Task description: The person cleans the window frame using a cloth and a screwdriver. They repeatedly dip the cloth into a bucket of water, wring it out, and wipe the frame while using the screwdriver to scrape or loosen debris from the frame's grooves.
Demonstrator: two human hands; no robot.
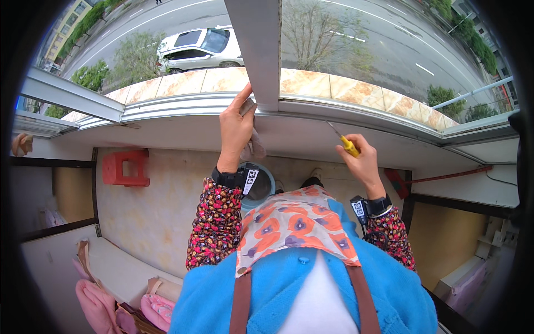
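My left hand (236, 129) is raised to the window frame (261, 61), its index finger extended against the lower part of the upright post. A greyish cloth (253, 139) is gripped in that hand and hangs down below the sill. My right hand (361, 163) holds a screwdriver (349, 146) with a yellow handle, its thin metal shaft pointing up and left toward the window track (361, 116). The screwdriver tip is apart from the track as far as I can see. Both wrists carry dark straps with small devices.
On the floor below stand a blue bucket (266, 181) and, to the left, a red plastic stool (125, 168). Pink bedding (97, 303) lies at lower left. A red pole (450, 175) leans at the right. Beyond the glass are a tiled ledge (183, 83) and a white car (203, 50).
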